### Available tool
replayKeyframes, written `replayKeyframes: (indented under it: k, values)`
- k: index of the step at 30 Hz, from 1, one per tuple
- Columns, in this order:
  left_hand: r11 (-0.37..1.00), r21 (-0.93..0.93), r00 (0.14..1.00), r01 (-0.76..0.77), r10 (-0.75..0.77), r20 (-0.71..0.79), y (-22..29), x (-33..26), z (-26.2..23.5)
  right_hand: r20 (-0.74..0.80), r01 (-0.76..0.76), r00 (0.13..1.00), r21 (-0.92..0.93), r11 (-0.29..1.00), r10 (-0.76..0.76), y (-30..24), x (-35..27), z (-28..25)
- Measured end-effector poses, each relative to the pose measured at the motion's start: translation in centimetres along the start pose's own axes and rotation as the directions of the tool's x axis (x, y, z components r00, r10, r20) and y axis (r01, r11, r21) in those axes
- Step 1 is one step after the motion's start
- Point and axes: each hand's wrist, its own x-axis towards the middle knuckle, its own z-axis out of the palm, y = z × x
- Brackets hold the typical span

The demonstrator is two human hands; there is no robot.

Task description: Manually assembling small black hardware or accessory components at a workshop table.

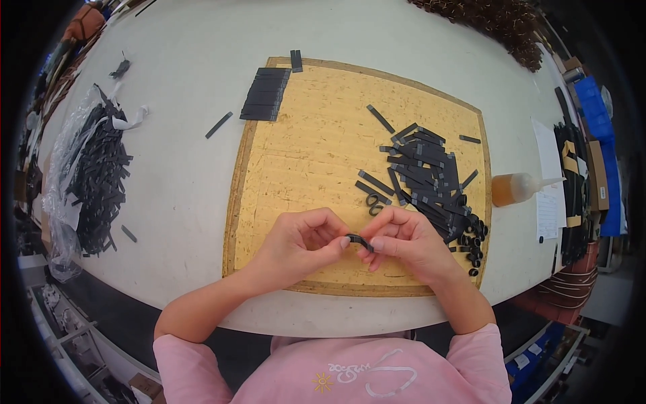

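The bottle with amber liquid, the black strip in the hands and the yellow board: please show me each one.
Bottle (512, 189), head view: middle of its body.
Black strip (359, 239), head view: its bent middle.
Yellow board (309, 161), head view: bare surface.

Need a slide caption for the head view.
Left hand and right hand pinch a curved black strip over a yellow board bearing piled black strips.

Workshop, yellow work board (316, 168), piled black strips (425, 160)

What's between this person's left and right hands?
A curved black strip, pinched by the left hand at one end and the right hand at the other; the head view shows it over the yellow board.
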Motion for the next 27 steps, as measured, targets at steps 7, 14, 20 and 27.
replayKeyframes:
  k: [7,14,20,27]
  values:
    - [0.951,0.302,0.997,-0.062,0.071,-0.02,0.2,-0.3,0.1,-0.039,0.137,0.988,-0.202,0.97,-0.147,1.0,0.2,0.7]
    - [0.866,0.472,0.97,-0.168,0.23,-0.075,0.3,-0.5,0.8,-0.087,0.166,0.956,-0.625,0.763,-0.28,1.3,-0.1,2.1]
    - [0.864,0.48,0.974,-0.149,0.213,-0.081,0.3,-0.7,1.1,-0.021,0.269,0.859,-0.831,0.487,-0.512,1.8,0.3,3.1]
    - [0.984,0.135,0.993,0.117,-0.117,-0.004,-0.1,-0.2,-0.7,-0.118,0.148,0.958,-0.577,0.803,-0.261,1.7,0.4,2.0]
